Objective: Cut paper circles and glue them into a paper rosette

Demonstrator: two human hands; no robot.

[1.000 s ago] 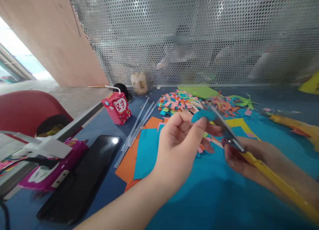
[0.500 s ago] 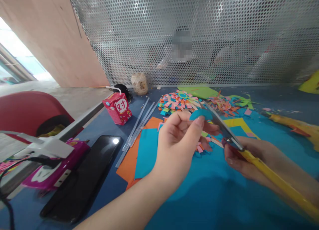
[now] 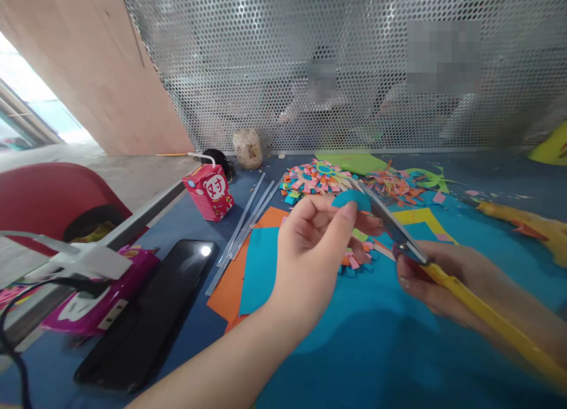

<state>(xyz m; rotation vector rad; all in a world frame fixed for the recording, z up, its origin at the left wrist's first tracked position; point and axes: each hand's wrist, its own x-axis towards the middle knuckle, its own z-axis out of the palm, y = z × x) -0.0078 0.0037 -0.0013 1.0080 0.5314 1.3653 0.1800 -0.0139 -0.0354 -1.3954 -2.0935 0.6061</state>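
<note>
Between thumb and fingers, my left hand (image 3: 310,252) pinches a small rounded piece of blue paper (image 3: 352,200). Scissors (image 3: 405,244) with metal blades are in my right hand (image 3: 436,276), their blades reaching up to the right edge of that piece. A yellow strip, seemingly the scissors' handle, runs from the pivot toward the lower right. Behind my left hand lie fringed paper flowers (image 3: 312,179) in pink, orange, blue and green. Large blue paper (image 3: 354,344) spreads beneath both hands, with orange paper (image 3: 228,297) at its left.
Clear glue sticks (image 3: 241,238), a red drink carton (image 3: 210,193) and a black phone (image 3: 146,320) lie to the left, beside a purple power strip (image 3: 101,297). Paper scraps (image 3: 394,185) sit behind; a yellow glue gun (image 3: 522,220) is at right. Perforated metal (image 3: 266,61) stands along the back.
The blue piece and my left hand have shifted slightly left, and the scissors have moved a little the same way. The piece looks turned slightly, showing more of its face.
</note>
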